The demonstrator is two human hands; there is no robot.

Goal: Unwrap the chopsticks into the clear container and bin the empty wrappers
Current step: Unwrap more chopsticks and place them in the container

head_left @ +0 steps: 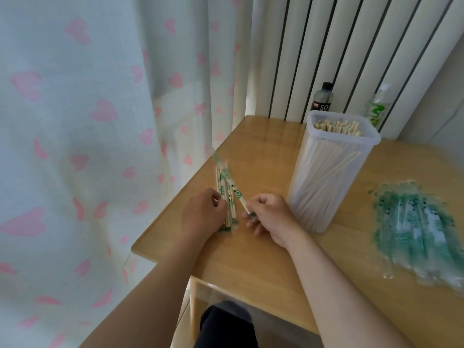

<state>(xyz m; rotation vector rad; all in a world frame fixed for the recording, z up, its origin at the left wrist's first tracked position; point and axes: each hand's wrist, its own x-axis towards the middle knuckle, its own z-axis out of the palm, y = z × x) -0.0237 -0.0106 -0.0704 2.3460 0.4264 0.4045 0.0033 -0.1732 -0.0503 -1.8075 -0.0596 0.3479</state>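
My left hand (203, 212) grips a small bundle of wrapped chopsticks (224, 194) in clear green-printed sleeves near the table's left edge. My right hand (268, 217) pinches the lower end of one wrapped pair (233, 187), which slants up and to the left across the bundle. A tall clear container (326, 177) stands just right of my right hand and holds several bare chopsticks upright. To the far right a pile of clear green-printed wrappers (416, 232) lies spread on the table; whether they still hold chopsticks I cannot tell.
The wooden table (263, 259) has its corner near my left forearm. A dark bottle (322, 99) and a clear green-labelled bottle (376, 109) stand behind the container by a white radiator. A heart-print curtain (100, 146) hangs at left. No bin is in view.
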